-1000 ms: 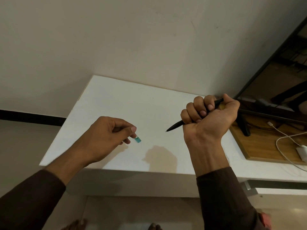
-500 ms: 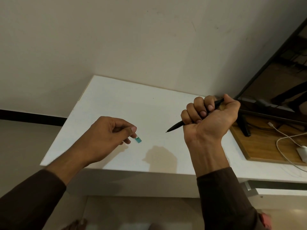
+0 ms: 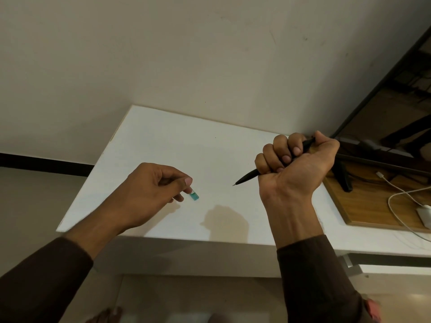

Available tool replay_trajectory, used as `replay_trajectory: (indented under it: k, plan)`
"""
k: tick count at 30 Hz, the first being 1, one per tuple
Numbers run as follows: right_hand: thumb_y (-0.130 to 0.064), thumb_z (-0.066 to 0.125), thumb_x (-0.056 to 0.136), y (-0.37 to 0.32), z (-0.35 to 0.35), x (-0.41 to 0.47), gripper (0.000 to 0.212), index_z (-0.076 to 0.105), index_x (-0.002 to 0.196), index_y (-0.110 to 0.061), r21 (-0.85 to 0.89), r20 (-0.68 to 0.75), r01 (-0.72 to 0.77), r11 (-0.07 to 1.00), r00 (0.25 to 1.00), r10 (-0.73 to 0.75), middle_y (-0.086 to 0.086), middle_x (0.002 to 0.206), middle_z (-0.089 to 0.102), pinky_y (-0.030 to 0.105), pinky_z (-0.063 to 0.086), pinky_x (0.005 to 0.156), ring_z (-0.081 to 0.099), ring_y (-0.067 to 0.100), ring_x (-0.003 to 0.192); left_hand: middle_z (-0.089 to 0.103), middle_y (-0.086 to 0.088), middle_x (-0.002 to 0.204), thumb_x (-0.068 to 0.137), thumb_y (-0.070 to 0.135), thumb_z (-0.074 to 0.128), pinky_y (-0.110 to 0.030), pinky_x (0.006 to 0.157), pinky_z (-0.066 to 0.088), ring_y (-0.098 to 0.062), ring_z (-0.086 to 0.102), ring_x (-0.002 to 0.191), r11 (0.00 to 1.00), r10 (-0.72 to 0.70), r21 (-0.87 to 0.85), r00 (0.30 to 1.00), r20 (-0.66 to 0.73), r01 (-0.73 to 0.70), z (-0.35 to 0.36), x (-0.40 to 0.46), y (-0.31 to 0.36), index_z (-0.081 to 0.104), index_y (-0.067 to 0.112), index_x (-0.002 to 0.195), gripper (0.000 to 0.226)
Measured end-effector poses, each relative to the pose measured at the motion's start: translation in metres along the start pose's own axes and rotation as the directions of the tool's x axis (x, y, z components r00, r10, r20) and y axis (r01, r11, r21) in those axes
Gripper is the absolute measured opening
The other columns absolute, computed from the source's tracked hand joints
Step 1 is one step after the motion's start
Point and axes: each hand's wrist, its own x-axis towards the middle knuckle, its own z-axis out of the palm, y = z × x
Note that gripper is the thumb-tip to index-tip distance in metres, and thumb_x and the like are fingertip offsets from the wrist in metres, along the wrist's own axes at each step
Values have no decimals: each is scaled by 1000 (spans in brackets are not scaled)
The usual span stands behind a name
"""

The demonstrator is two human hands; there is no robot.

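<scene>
Two bare hands are hovering above a white table (image 3: 163, 141) set against a plain wall, with a wooden board (image 3: 363, 206) and a white cable (image 3: 396, 199) lying at its right end. The right hand (image 3: 300, 166) is making a fist around a black mechanical pencil (image 3: 247, 178), all four fingers wrapping the barrel and the thumb capping its upper end near the wall. The left hand (image 3: 151, 190) is pinching a small teal piece (image 3: 194, 196) between thumb and forefinger, with the piece sticking out past the fingertips toward the right and slightly down, just clear of the tabletop. What the piece is cannot be told for certain at this size, though thin lines seem to be showing at the pinch. The pencil's long axis is running on a slant, from the thumb end high at the right to the fine tip (image 3: 233, 185) low at the left, so the point is aiming at the gap between the hands and toward the teal piece. Tip and piece are sitting at nearly the same height, near each other but apart, with bare table between them. Judging from this, the left hand is the one carrying the nearer, lighter part, and bringing the two together is looking like a short sideways closing move along the pencil's own line.
</scene>
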Motion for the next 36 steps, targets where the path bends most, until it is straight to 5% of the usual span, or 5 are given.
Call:
replay_trajectory:
  k: [36]
  plan:
    - [-39,35,96,-1,0,-1,46,31,56,-18,7,20,6,1000,1000,-7,-3,49,23,19,20,40,15,12,40,83,10,87,96,33,69,-32,80,64,-10,79,79,1000,-30,-8,999,24,30,0,-5,9,83,25,96,16]
